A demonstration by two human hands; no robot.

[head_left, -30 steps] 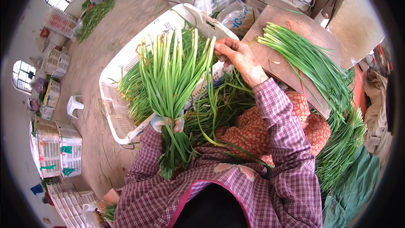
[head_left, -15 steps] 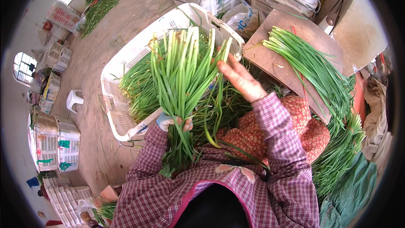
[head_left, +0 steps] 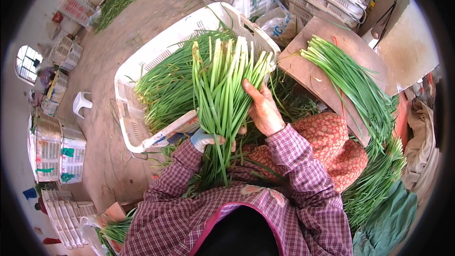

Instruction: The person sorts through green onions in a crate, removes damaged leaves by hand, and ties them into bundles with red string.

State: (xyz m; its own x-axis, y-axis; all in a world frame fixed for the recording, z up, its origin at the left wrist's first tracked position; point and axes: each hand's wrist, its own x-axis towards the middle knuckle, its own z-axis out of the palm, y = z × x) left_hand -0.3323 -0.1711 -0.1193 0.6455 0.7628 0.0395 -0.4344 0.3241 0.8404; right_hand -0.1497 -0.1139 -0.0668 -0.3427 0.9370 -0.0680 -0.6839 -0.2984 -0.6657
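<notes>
A bunch of long green stalks (head_left: 222,95) stands nearly upright at the middle of the frame, its tips fanning out toward the top and its lower ends trailing down over the lap. The left hand (head_left: 206,138), in a pale glove, is clamped around the bunch low down, where the stalks narrow. The right hand (head_left: 262,110) lies flat and open against the right side of the bunch, fingers together, pressing rather than gripping.

Since only the one hand truly holds the bunch, and low on its length, the loose upper stalks could splay or slide out, above all on the left side where nothing backs them. A slack grip would likely let the thin ends slip through and drop onto the floor. Pressing too hard with the flat palm could kink the tender stalks.

Just behind the bunch, upper left of centre, a white slatted crate (head_left: 130,114) holds more loose greens. To the upper right a wooden board (head_left: 327,33) carries another laid-out sheaf (head_left: 350,80), with a patterned red cloth (head_left: 332,142) below it.
</notes>
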